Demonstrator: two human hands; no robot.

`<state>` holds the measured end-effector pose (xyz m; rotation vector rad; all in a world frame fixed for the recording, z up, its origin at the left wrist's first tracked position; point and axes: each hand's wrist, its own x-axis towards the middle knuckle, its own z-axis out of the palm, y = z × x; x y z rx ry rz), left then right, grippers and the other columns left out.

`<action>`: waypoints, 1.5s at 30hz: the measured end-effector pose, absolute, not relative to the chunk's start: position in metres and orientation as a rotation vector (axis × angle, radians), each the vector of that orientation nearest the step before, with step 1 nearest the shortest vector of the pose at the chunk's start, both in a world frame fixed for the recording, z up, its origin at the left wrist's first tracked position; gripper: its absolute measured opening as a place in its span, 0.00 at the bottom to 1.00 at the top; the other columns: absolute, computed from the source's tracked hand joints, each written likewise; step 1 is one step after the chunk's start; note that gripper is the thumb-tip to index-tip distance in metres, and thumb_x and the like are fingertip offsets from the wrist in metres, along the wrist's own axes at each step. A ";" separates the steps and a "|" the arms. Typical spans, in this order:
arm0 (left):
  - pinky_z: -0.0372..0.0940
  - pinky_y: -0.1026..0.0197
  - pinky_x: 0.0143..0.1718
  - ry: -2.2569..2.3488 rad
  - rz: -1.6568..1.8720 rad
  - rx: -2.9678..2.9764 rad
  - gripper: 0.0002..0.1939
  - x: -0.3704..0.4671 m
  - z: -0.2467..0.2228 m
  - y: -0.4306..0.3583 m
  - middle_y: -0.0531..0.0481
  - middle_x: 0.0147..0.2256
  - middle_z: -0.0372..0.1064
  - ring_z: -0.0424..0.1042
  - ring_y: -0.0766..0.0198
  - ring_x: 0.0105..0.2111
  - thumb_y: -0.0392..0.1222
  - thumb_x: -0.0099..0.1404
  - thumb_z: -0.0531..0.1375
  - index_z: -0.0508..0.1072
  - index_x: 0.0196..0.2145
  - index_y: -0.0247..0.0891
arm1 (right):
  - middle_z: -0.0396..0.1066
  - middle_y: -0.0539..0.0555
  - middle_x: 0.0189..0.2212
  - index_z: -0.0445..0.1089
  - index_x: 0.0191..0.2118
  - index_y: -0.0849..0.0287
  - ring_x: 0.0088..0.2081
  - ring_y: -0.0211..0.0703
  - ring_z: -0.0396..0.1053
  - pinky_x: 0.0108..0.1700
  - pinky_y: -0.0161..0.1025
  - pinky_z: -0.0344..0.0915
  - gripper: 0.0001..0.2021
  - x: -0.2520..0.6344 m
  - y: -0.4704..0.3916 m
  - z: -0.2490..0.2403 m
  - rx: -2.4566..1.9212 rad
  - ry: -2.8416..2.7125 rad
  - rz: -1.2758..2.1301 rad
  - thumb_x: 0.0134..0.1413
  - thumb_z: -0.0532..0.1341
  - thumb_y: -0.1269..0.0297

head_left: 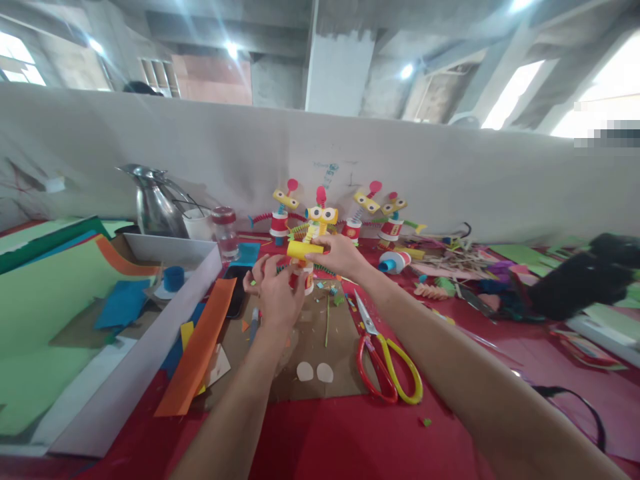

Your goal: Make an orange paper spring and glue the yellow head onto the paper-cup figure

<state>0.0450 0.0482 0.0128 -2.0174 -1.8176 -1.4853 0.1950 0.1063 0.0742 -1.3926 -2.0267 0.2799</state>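
My right hand [340, 257] pinches a yellow paper tube [300, 250], held sideways above a red-and-white paper cup [309, 281]. Curled around the left side of that cup is my left hand [277, 290], its fingertips partly hidden. Green pleated paper strips [325, 269] stick out beside the cup. Underneath lies a brown cardboard sheet [310, 333] with paper scraps, a thin green stick [327, 320] and two white paper rounds [315, 372]. Large scissors [383, 360] with one red and one yellow handle rest, blades parted, at the cardboard's right edge.
Several paper-cup figures [391, 229] stand along the grey partition, and another cup [397, 261] lies tipped over. At left are a white box [135, 347] of coloured paper, an orange strip [200, 347], a phone [237, 303], a jar [226, 233] and a metal jug [155, 200]. Scraps [450, 257] heap at right.
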 end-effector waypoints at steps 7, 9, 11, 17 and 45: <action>0.49 0.32 0.54 -1.891 -1.545 -1.968 0.14 0.052 0.016 0.056 0.41 0.54 0.63 0.51 0.39 0.57 0.53 0.60 0.60 0.80 0.31 0.42 | 0.77 0.52 0.37 0.77 0.40 0.57 0.40 0.48 0.74 0.44 0.40 0.67 0.13 0.193 0.103 0.078 -1.389 -2.033 0.253 0.44 0.67 0.65; 0.50 0.31 0.53 -1.885 -1.543 -1.960 0.12 0.053 0.015 0.057 0.42 0.54 0.63 0.51 0.39 0.57 0.51 0.60 0.60 0.80 0.31 0.43 | 0.77 0.52 0.37 0.77 0.40 0.57 0.40 0.48 0.74 0.44 0.40 0.67 0.13 0.193 0.103 0.079 -1.381 -2.045 0.244 0.44 0.67 0.65; 0.50 0.30 0.53 -1.879 -1.531 -1.955 0.10 0.053 0.014 0.057 0.43 0.53 0.63 0.52 0.40 0.56 0.48 0.59 0.61 0.80 0.33 0.44 | 0.77 0.52 0.37 0.77 0.39 0.56 0.40 0.47 0.73 0.44 0.40 0.66 0.13 0.192 0.102 0.079 -1.373 -2.057 0.241 0.44 0.67 0.65; 0.50 0.32 0.54 -1.876 -1.562 -1.980 0.10 0.052 0.014 0.058 0.44 0.52 0.63 0.53 0.41 0.56 0.49 0.60 0.60 0.79 0.31 0.44 | 0.77 0.52 0.37 0.77 0.40 0.57 0.41 0.47 0.73 0.45 0.40 0.66 0.13 0.189 0.102 0.080 -1.378 -2.069 0.223 0.45 0.66 0.65; 0.54 0.36 0.50 -1.934 -1.528 -1.950 0.14 0.050 0.021 0.049 0.40 0.50 0.63 0.53 0.42 0.53 0.51 0.60 0.60 0.80 0.37 0.43 | 0.73 0.57 0.49 0.73 0.48 0.58 0.51 0.51 0.70 0.54 0.44 0.63 0.18 0.194 0.103 0.079 -1.281 -2.095 0.207 0.48 0.64 0.65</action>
